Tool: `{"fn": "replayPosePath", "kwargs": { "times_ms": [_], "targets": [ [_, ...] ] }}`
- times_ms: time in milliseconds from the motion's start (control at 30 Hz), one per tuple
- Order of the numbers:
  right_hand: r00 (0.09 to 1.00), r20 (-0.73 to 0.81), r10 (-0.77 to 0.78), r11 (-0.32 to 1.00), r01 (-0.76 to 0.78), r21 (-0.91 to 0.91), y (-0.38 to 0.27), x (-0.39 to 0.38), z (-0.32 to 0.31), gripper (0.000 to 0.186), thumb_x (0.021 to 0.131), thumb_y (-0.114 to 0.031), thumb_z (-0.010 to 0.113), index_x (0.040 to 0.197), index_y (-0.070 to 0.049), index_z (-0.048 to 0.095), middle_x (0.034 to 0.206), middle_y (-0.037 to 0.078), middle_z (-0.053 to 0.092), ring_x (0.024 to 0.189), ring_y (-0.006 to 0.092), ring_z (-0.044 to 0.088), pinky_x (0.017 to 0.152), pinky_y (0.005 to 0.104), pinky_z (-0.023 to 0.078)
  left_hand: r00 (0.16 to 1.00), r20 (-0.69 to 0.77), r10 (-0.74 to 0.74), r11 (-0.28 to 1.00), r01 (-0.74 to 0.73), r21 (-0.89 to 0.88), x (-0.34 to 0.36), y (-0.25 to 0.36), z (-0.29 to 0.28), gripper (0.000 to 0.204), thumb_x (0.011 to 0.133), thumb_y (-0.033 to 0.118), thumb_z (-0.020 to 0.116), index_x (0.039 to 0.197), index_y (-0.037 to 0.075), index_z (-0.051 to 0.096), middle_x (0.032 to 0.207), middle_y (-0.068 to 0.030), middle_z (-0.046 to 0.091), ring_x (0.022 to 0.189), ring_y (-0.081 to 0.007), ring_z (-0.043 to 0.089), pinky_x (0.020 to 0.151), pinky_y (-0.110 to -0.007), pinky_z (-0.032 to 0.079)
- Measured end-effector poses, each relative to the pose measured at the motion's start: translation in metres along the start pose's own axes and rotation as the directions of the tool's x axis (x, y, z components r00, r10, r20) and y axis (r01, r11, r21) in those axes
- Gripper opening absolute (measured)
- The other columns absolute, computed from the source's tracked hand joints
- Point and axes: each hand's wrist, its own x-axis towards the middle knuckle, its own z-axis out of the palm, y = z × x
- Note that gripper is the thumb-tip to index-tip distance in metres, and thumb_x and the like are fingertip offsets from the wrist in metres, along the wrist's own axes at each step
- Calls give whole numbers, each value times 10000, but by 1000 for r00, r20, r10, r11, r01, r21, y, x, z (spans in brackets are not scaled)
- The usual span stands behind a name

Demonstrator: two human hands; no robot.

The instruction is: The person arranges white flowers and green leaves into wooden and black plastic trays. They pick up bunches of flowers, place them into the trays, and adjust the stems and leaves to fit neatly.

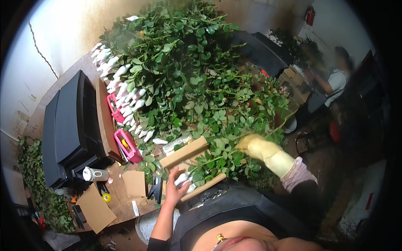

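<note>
Several roses with white-netted buds [182, 180] lie in a brown cardboard-like trough [184, 152] in front of me, buds to the left, leafy stems to the right. My bare left hand [174, 190] is at the buds, its fingers spread on their near left side; whether it presses on them is hard to tell. My right hand [261, 149] wears a long yellow glove and closes round the rose stems at the right end of the trough. Its fingertips are partly hidden by leaves. One long stem [289, 119] sticks out beyond the glove.
Beyond the trough rises a big heap of leafy roses [180, 71]. At left stand a black box-like case [69, 129], pink plastic holders [127, 145], a white mug [95, 174], cardboard pieces [97, 208] and yellow tape [106, 197]. Another person [335, 83] works at far right.
</note>
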Motion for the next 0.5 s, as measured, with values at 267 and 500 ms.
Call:
{"fn": "replayPosePath", "kwargs": {
  "times_ms": [267, 500],
  "targets": [
    [946, 320, 54, 996, -72, 45, -13, 8, -11, 561, 865, -429, 710, 1365, -186, 635, 1360, 159, 632, 1251, 364, 597, 1039, 440, 491, 998, -65, 7, 999, -4, 46, 0, 31, -4, 561, 782, 137, 870, 1301, 108, 658, 1171, -141, 682, 1092, -303, 672, 938, -372, 546],
    [846, -458, -274, 957, 286, -45, 5, 81, -226, 566, 945, -267, 638, 1489, -176, 513, 1469, 106, 570, 1323, 303, 556, 1122, 424, 453, 997, 62, -55, 998, 54, 8, 6, 46, -13, 454, 825, 110, 827, 1240, 86, 646, 1174, -137, 571, 1069, -256, 665, 873, -346, 614]
  ]
}}
